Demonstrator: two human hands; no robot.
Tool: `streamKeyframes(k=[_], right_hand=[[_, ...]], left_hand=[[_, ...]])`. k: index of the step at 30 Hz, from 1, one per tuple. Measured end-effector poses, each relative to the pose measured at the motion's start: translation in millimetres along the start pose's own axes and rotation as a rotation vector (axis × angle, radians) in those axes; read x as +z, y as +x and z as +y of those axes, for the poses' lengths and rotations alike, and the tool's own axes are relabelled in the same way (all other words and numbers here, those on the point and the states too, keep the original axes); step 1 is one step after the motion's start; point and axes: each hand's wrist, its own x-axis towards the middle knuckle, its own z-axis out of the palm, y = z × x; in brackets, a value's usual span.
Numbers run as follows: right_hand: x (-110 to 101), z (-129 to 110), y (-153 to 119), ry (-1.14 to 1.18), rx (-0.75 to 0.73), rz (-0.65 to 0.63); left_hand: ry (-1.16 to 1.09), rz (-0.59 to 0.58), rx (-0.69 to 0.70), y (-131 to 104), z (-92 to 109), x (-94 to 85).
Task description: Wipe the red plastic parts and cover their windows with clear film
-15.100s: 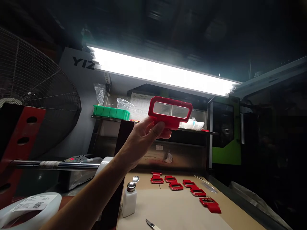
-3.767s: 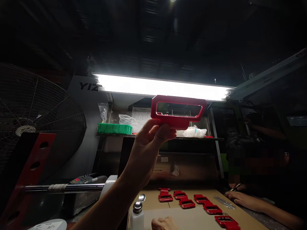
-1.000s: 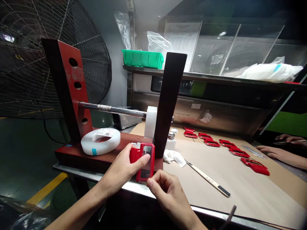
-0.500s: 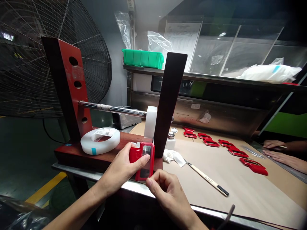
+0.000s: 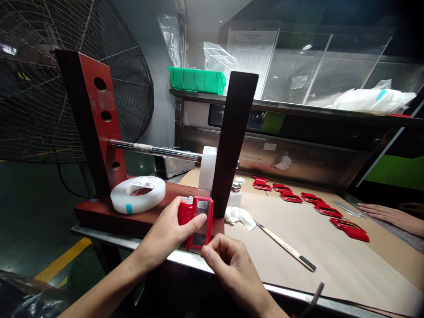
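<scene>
- The left hand [image 5: 170, 229] is gripping a red plastic frame [image 5: 210, 223] just before the wooden stand [image 5: 233, 132].
- The right hand [image 5: 233, 265] is pinching at the frame's lower corner; on what, I can't tell.
- Above, a white roll [image 5: 208, 170] is hanging on the rod [image 5: 159, 151].

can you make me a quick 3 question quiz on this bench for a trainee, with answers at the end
1. Multiple choice: what is the left hand gripping?
A) the knife
B) a red frame
C) the white bottle

2. True or false: the green tray stands on the shelf.

3. Count: how many white rolls are on the wooden stand?

Key:
1. B
2. True
3. Two: one on the metal bar, one lying flat on the base.
</scene>
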Motion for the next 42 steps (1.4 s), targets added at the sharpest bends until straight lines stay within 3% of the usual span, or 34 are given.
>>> streamKeyframes(k=[25, 29, 33, 38, 42], right_hand=[[-2, -7, -7, -0.136, -0.002, 0.021], [-4, -5, -10, -0.219, -0.198, 0.107], [-7, -3, -13, -0.353, -0.515, 0.225], [-10, 4, -9, -0.762, -0.936, 0.222], [-10, 9, -7, -0.983, -1.012, 0.238]], left_hand=[[-0.094, -0.018, -0.006, -1, 0, 0.4], [-0.108, -0.023, -0.007, -2, -1, 0.5], [-0.132, -0.027, 0.009, -1, 0, 0.2], [-0.118, -0.026, -0.001, -3, 2, 0.0], [-0.114, -0.025, -0.005, -3, 2, 0.0]])
